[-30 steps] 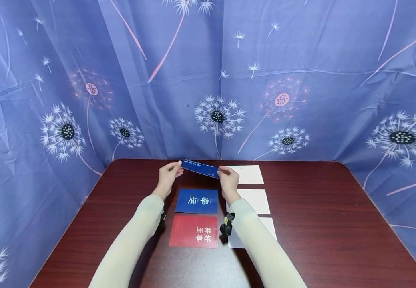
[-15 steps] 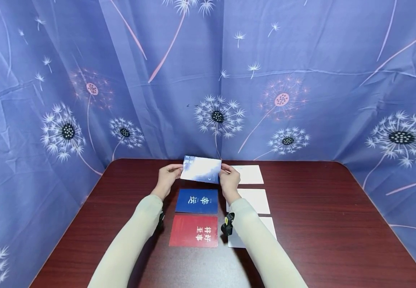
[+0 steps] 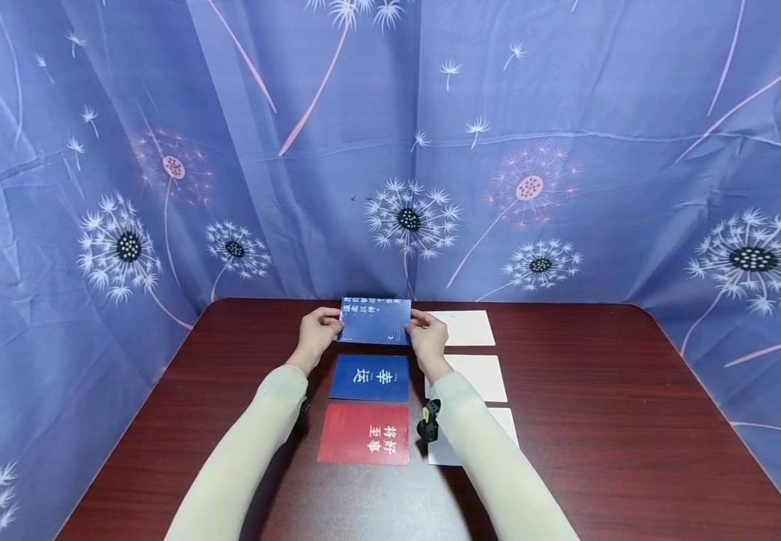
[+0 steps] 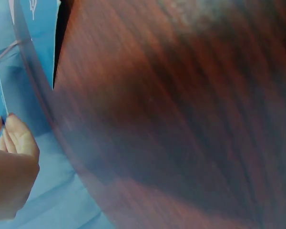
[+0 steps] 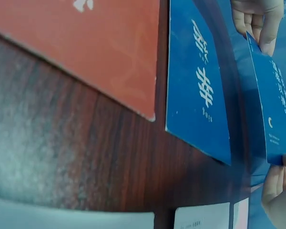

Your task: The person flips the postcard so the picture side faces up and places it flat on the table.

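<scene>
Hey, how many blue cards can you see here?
2. One blue card is held by the left hand and right hand; the other blue card lies on the table beside the red card. Any underneath would be hidden.

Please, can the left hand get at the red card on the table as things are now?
Probably not at once: the left hand pinches one end of the raised blue card. If it lets go, the way looks free, as the red card lies uncovered on the table.
</scene>
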`<action>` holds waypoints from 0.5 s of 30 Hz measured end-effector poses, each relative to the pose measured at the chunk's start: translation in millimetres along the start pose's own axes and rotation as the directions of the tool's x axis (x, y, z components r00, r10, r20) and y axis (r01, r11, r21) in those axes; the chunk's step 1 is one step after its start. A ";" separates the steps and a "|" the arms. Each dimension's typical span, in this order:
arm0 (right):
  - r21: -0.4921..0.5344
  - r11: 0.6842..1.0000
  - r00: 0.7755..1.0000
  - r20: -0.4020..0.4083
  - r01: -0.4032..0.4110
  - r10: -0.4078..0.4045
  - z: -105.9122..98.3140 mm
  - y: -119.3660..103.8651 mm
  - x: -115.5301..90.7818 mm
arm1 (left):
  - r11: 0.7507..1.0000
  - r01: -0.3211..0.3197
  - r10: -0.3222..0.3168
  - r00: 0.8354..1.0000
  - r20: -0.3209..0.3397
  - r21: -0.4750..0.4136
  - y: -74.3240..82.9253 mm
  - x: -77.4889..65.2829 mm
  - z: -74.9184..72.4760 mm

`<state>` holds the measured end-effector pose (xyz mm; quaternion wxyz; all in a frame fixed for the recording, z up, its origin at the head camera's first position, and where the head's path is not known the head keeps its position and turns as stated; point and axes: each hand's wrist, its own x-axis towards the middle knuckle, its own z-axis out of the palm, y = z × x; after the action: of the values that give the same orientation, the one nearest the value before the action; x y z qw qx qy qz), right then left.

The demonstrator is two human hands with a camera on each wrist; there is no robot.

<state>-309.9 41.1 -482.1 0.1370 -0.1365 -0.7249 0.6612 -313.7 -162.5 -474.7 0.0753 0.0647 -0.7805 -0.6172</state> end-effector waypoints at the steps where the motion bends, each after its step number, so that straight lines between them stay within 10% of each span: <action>1: -0.015 1.000 1.000 0.008 0.010 -0.010 0.0 0.3 0.1 | 1.000 -0.002 0.002 1.000 -0.007 0.024 -0.2 0.3 0.1; 15: -0.264 0.955 0.987 0.124 0.133 -0.103 -0.8 9.4 2.0 | 0.940 0.002 -0.003 1.000 0.004 0.341 -4.7 2.4 7.4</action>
<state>-311.3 43.5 -491.3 0.1168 -0.0743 -0.8220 0.5525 -317.4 -157.0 -480.8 0.0603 0.0761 -0.8756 -0.4732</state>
